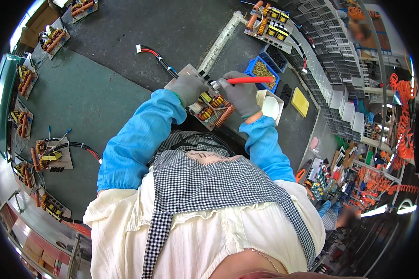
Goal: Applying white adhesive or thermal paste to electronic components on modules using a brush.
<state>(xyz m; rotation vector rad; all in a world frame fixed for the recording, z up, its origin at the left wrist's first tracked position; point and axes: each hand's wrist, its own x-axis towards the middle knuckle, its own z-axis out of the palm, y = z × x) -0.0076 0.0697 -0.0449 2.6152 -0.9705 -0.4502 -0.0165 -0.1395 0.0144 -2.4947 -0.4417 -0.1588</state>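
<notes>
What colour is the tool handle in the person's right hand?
The tool handle is red; it shows best in the head view.

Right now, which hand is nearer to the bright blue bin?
Right. The right hand is beside the blue bin, to its lower left in view; the left hand is farther left, at the circuit board.

Left hand (189,89) and right hand (243,95): gloved in plain grey. Sleeve covers (137,135): bright sky blue. Apron (214,179): black-and-white gingham; blouse (200,242) cream. Tool (253,80): red. Circuit board (186,72): greyish tan; transformers (217,101) yellow and black, coil (225,115) copper-brown. Cable (160,58): red and black wires, connector (138,48) white. Surface (79,88): dull green, elsewhere charcoal, one whitish strip (221,42). Bin (252,64): blue, with brass-gold small parts (262,70). Flat pad (300,102): yellow. Coiled hoses (405,121): orange.
</notes>
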